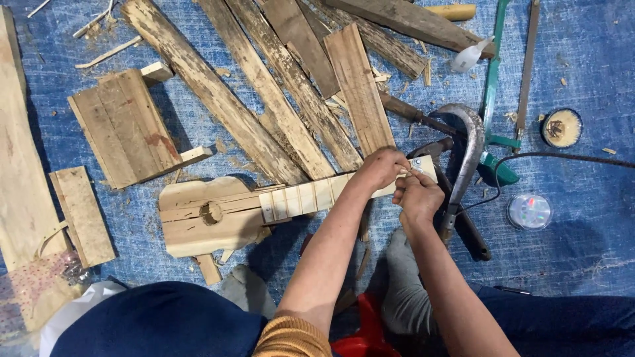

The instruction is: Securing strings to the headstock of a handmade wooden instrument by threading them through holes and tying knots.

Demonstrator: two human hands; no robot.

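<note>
A rough wooden guitar shape (198, 221) lies flat on the blue tarp, with a round hole in its body and a pale neck (297, 198) marked by cross lines running to the right. My left hand (382, 168) grips the far end of the neck from above, fingers curled over the headstock (426, 165). My right hand (418, 197) is closed just below it, fingertips pinched at the same end next to small metal fittings (417, 162). What the fingertips pinch is too small to tell.
Several weathered planks (264, 86) fan out above the guitar, and a small board panel (126, 125) lies at left. A curved steel blade (469, 149), a green-framed saw (493, 86), a black cable (562, 157), a round tin (561, 127) and a clear lidded tub (529, 211) lie to the right.
</note>
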